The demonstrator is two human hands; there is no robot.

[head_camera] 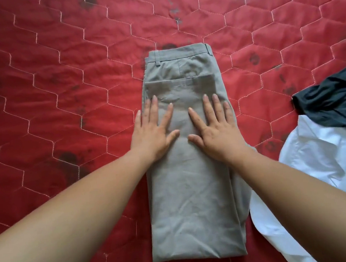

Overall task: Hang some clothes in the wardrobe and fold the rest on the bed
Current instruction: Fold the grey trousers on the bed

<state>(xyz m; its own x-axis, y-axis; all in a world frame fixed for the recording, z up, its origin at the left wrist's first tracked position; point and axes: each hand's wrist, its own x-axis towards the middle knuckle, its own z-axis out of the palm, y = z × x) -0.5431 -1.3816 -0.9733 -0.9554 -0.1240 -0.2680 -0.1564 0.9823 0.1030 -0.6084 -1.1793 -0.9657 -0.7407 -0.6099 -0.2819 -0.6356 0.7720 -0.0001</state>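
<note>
A pair of grey trousers point(194, 191) lies flat on the red quilted bed point(59, 88), roughly midway between its left and right sides as far as they show. The trousers are folded into a long narrow strip. Its long axis runs straight away from the person, from the near side of the bed toward the far side. The waistband, with a belt loop near its left corner, is the far end. The near end is a straight, squared-off edge. A second straight cloth edge crosses the strip a little below the waistband, so an upper layer lies over the lower one from there down.

Both hands rest palm down on the upper half of the strip, side by side with thumbs turned toward each other but not touching. The left hand point(153, 132) has its fingers straight and spread. Its little finger reaches past the left edge of the trousers onto the red cover. The right hand point(216, 131) is also flat with straight, slightly spread fingers, and sits near the right edge. Neither hand grips anything.

Toward the right side of the bed lies a crumpled white garment point(317, 160), its near part just beside the trousers. A dark garment point(332, 100) lies bunched across its far part.
</note>
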